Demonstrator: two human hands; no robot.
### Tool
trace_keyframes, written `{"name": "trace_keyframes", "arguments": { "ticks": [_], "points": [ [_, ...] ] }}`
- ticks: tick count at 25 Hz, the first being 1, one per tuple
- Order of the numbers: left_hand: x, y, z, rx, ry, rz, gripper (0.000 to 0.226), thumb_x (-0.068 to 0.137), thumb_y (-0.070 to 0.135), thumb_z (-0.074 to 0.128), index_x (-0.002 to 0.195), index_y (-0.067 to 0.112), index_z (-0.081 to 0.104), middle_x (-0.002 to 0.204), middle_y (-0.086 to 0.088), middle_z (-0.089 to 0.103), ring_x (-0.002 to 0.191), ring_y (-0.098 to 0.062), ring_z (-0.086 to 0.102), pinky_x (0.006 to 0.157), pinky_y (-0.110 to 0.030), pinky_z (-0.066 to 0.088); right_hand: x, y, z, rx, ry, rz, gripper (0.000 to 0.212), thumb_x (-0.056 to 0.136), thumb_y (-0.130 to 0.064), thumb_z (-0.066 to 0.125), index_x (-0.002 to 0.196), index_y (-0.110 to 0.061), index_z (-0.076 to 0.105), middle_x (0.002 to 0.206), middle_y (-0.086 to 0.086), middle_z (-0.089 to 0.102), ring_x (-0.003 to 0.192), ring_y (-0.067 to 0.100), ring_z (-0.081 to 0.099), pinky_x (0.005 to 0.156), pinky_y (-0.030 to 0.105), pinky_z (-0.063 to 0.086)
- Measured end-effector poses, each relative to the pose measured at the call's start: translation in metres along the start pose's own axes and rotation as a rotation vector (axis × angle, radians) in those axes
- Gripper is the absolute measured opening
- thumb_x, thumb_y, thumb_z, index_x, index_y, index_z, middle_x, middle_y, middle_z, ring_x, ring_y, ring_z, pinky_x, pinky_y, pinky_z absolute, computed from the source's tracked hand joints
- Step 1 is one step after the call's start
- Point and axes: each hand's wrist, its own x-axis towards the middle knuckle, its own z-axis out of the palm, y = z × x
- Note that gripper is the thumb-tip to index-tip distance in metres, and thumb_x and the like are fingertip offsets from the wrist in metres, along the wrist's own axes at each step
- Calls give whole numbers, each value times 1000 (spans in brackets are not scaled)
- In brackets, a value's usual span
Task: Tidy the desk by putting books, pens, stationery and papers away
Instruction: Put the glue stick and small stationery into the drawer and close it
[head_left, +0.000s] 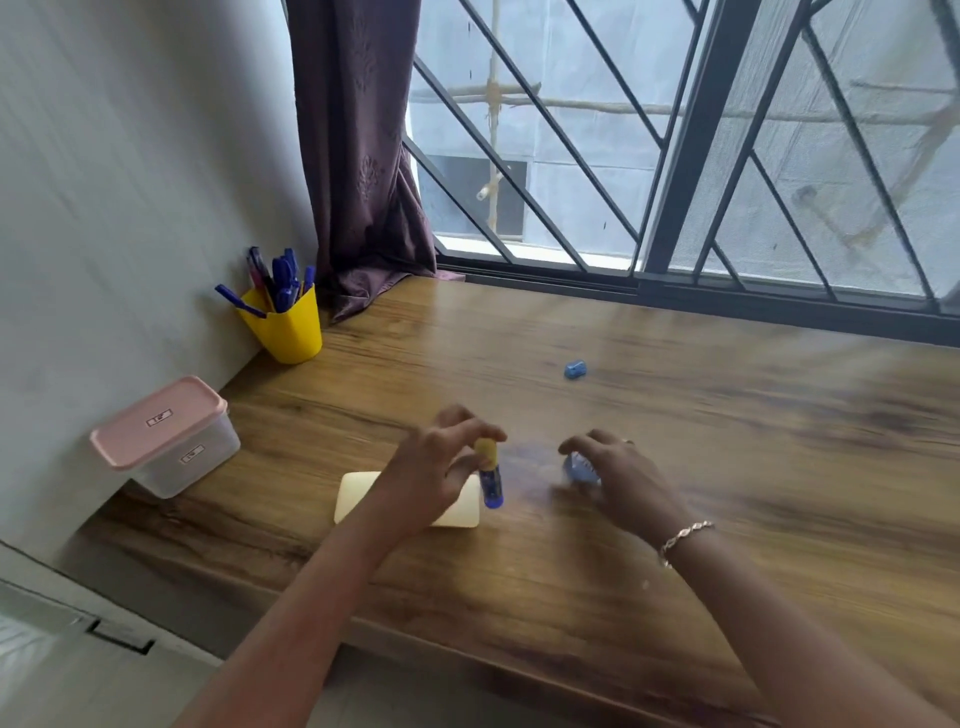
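Left grip (447, 460): I see it pinching an upright glue stick (491, 480).
Right grip (610, 465): over a blurred blue item (575, 466); hold, I cannot tell.

The head camera is looking forward and down across the desk (727, 441) toward the window (571, 130), sitting close over its near edge, the wall (130, 182) lying left.

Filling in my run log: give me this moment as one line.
left hand: pinches glue stick | right hand: over small blue item, grip blurred | loose: far blue item
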Motion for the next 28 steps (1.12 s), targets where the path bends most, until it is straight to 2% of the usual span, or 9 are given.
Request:
{"name": "trace_keyframes", "arguments": {
  "ticks": [4,6,12,16,21,23,24,26,28],
  "points": [
    [-1,8,20,8,-135,7,29,88,2,57,113,15,65,100,6,51,92,-14,58,86,-32,51,-25,-16,13,-15,-28,-52,40,84,-20,60,123,-27,53,122,-2,52,107,23,55,84,29,44],
    [0,11,24,50,-162,16,31,89,4,57,116,18,64,101,8,49,92,-12,57,86,-28,49,-31,-19,16,-53,-40,-51,42,84,-22,59,126,-28,50,123,-3,50,109,22,52,84,27,42],
    [-4,9,28,59,-179,16,31,87,9,61,116,20,62,102,7,47,92,-11,54,85,-25,47,-37,-18,25,-72,-61,-49,47,84,-26,61,128,-27,48,123,-1,49,109,22,53,88,28,40],
    [-8,7,29,66,-186,-3,33,85,16,66,117,22,61,106,5,50,93,-6,50,84,-17,40,-37,-16,22,-75,-73,-25,52,84,-37,62,132,-27,44,127,-1,47,113,22,51,91,28,39],
    [-10,5,33,82,-200,-53,48,82,21,70,126,26,53,117,5,50,106,-10,52,93,-26,44,-34,-10,12,86,-55,19,45,87,-40,59,127,-23,49,123,0,52,113,20,54,84,25,41],
    [-11,2,34,61,-191,-77,65,75,37,74,133,27,46,122,5,48,113,-9,49,97,-27,43,-22,-4,2,134,27,28,38,88,-34,58,123,-18,54,120,3,56,109,21,56,89,28,42],
    [-12,0,33,47,-179,-88,76,69,54,71,134,27,43,125,6,47,117,-7,46,100,-27,41,-11,-1,-4,99,68,23,37,89,-31,58,122,-17,55,120,4,57,109,22,56,90,29,41],
    [-14,-4,31,0,-113,-97,94,57,86,47,134,31,40,129,10,44,126,-4,35,105,-24,31,19,5,-16,-10,112,-1,36,90,-28,57,124,-15,54,124,6,56,112,26,55,92,32,41],
    [-14,-9,30,-52,-28,-120,97,58,93,29,132,32,38,133,15,38,135,-2,20,108,-23,21,56,13,-25,-144,104,-24,39,90,-20,54,128,-14,50,133,8,51,116,30,52,96,37,44]
  ]
}}
